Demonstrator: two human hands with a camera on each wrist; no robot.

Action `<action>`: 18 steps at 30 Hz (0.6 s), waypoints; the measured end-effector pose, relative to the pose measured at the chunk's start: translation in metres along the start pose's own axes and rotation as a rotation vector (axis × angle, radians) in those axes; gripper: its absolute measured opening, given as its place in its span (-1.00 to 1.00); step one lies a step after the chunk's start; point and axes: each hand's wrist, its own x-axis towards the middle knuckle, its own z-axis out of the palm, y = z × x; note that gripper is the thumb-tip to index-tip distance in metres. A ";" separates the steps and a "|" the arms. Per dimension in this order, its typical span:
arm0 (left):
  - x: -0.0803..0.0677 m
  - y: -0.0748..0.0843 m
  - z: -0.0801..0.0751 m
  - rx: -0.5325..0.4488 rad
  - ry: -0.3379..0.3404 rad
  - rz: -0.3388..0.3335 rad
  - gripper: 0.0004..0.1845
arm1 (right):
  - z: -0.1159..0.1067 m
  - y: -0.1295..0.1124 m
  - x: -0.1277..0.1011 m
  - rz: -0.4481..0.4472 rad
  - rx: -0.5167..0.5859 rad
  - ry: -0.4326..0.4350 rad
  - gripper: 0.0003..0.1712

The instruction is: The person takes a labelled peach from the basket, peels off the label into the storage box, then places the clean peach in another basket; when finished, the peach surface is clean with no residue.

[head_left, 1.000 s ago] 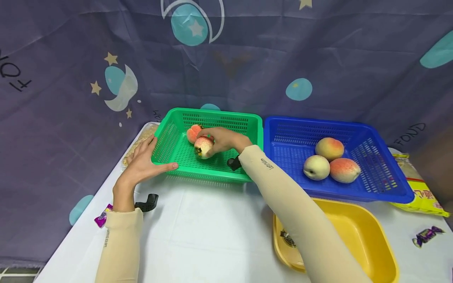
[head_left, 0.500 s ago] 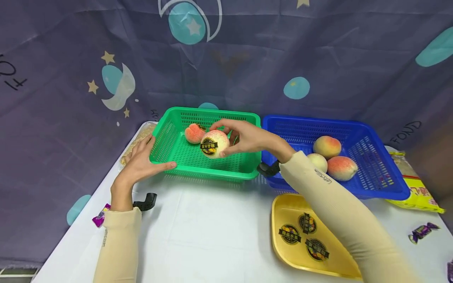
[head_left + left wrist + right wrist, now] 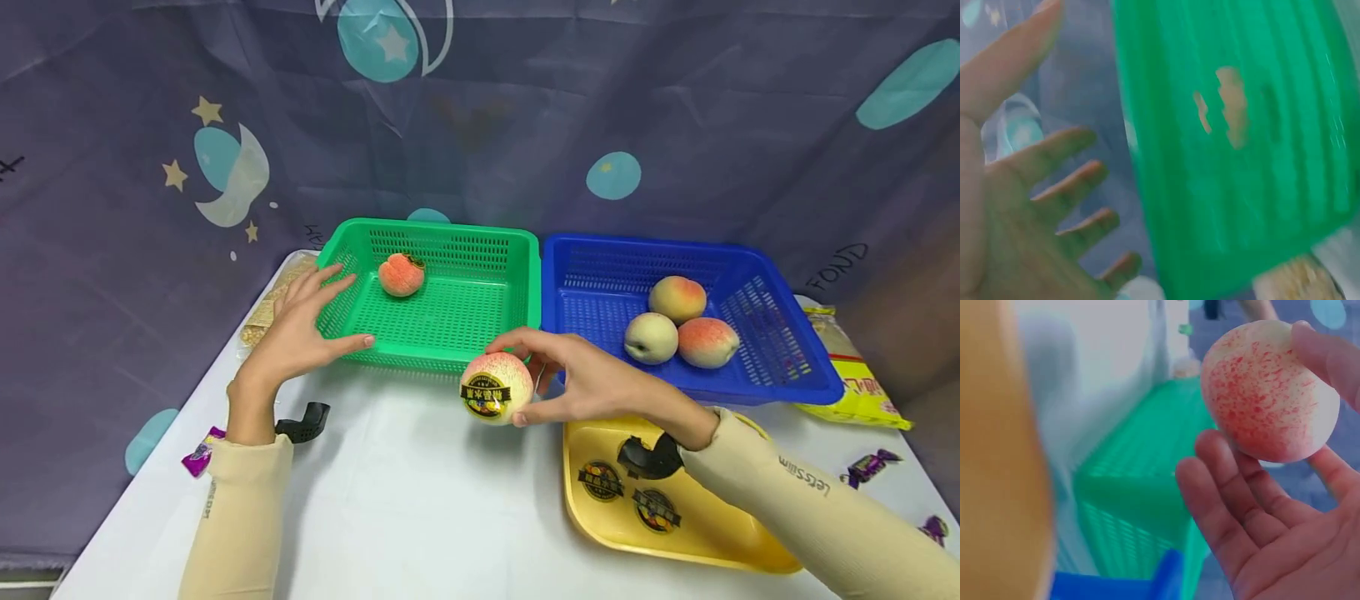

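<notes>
My right hand (image 3: 581,379) pinches a pale peach (image 3: 497,388) with a red blush between thumb and fingers, in front of the green basket (image 3: 427,360). A black-and-gold round sticker faces the head camera on that peach; the right wrist view shows its red-speckled side (image 3: 1260,394). At the green basket's left front corner is my left hand (image 3: 296,333), fingers spread and holding nothing; in the left wrist view its fingers look apart from the basket wall (image 3: 1154,187). One pink peach (image 3: 401,275) with a dark sticker lies inside the green basket.
A blue basket (image 3: 776,292) on the right holds three peaches. Before it stands a yellow tray (image 3: 600,533) with several round stickers, partly under my right forearm. Wrapped candies (image 3: 870,467), a yellow packet (image 3: 862,383) and a bag of pale pieces (image 3: 262,321) lie around.
My right hand has lifted the peach out of the green basket and brought it right and toward me, over the white table. The left hand has come away slightly from the basket rim.
</notes>
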 end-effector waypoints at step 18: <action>-0.029 0.071 0.058 -0.312 -0.506 0.283 -0.41 | 0.056 0.027 -0.007 0.119 -0.052 -0.171 -0.21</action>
